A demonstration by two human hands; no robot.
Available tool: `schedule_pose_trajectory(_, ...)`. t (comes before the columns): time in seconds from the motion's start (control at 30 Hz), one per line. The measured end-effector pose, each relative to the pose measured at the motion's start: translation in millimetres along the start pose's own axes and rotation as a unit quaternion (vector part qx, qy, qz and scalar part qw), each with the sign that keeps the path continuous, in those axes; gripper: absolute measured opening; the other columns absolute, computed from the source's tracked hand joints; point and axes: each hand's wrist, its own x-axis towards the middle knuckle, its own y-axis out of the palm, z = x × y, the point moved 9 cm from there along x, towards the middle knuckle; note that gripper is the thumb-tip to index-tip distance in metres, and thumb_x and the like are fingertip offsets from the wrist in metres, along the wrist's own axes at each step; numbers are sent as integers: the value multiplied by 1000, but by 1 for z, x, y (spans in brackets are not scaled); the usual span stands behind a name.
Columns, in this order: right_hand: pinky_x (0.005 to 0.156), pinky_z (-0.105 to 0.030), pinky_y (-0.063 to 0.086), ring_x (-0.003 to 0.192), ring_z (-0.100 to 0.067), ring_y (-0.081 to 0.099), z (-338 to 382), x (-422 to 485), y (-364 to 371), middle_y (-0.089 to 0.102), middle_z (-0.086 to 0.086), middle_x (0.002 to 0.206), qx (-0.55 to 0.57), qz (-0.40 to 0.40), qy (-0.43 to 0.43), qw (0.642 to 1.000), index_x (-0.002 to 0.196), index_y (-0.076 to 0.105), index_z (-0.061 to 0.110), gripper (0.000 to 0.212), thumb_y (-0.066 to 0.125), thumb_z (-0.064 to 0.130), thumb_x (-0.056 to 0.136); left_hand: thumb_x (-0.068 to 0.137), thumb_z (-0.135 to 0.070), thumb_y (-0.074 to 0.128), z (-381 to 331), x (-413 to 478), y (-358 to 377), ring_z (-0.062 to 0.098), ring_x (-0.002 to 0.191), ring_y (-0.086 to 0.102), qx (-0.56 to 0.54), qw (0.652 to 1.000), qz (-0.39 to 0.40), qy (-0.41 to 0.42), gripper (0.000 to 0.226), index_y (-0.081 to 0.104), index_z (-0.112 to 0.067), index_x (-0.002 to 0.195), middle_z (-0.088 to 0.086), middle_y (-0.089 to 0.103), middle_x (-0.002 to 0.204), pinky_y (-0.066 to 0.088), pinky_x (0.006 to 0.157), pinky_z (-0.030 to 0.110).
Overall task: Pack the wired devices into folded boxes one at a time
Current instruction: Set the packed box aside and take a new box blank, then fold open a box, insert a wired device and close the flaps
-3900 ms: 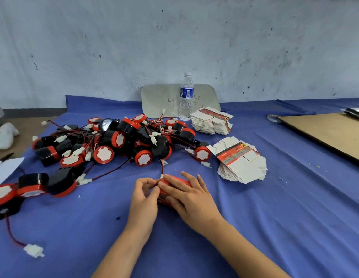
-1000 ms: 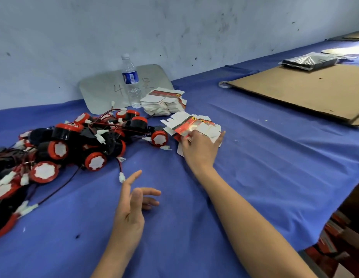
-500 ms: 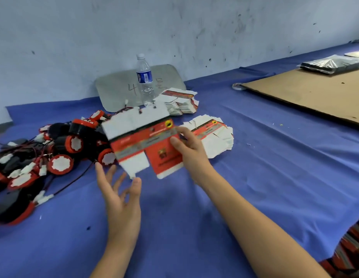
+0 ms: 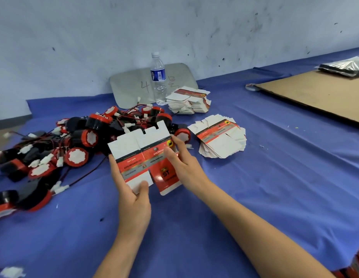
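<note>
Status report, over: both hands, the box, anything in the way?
Left hand and right hand both grip one flat box, not yet folded. Pile of wired devices just behind it. No obstacle seen.

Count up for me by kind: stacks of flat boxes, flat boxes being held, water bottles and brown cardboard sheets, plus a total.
Stacks of flat boxes: 2, the far stack and the near stack
Flat box held by the left hand and right hand: 1
Water bottle: 1
Brown cardboard sheet: 1
Total: 5
</note>
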Motion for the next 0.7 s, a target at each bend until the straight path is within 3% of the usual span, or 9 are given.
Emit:
schedule_pose_trajectory(0.07,70,-6,45,88,9,63,0,0,1,63,22,100,23,0,2,1000,125,41,39,32,49,49,96,95,12,46,0,0,-1,-8,120,50,-11,1000,-1,2,91,7,-54,144,-30,39,140,47,84,8)
schedule_pose_trajectory(0.13,65,-3,44,86,13,63,2,-2,2,64,22,99,42,-2,-2,999,121,43,38,34,54,53,92,92,14,49,-2,-1,-1,-3,124,50,-26,1000,-3,9,91,13,-52,144,-20,42,143,49,94,21)
schedule_pose_trajectory(0.23,81,-16,51,94,1,66,-3,-1,9,67,15,104,61,5,3,998,125,46,33,58,58,64,78,93,10,50,-5,-2,-3,5,125,52,-72,997,-14,3,88,23,-61,137,-16,47,141,48,98,42)
schedule_pose_trajectory(0.3,95,-34,51,100,-7,67,-9,1,13,68,9,109,86,4,17,996,124,46,32,67,61,68,70,95,8,48,-3,-2,-3,6,123,55,-101,995,-16,-9,85,25,-61,138,-18,51,138,51,96,42)
schedule_pose_trajectory(0.4,98,-42,50,100,-10,68,-13,2,17,69,8,108,100,5,22,995,118,49,35,69,64,74,63,96,9,46,2,-2,-4,8,122,56,-144,989,-23,-30,81,24,-52,144,-15,54,135,56,86,31)
schedule_pose_trajectory(0.47,97,-41,51,99,-9,68,-13,2,17,69,9,108,104,6,21,994,115,49,36,67,65,74,62,96,6,47,1,-2,-3,9,122,56,-162,986,-24,-27,76,26,-48,145,-15,55,134,56,82,28)
schedule_pose_trajectory(0.57,95,-32,51,100,-4,66,-7,-2,17,67,11,111,102,20,17,994,116,49,32,63,65,68,67,98,-14,48,-6,-4,1,11,122,56,-189,982,-1,-13,62,24,-44,147,-13,55,135,56,85,33)
schedule_pose_trajectory(0.7,86,-21,50,98,-1,63,9,-14,31,65,6,110,122,90,-7,988,117,53,20,47,65,41,76,94,-50,39,-5,-4,5,14,137,42,-152,988,-2,-17,58,20,-43,148,-9,38,152,42,103,38)
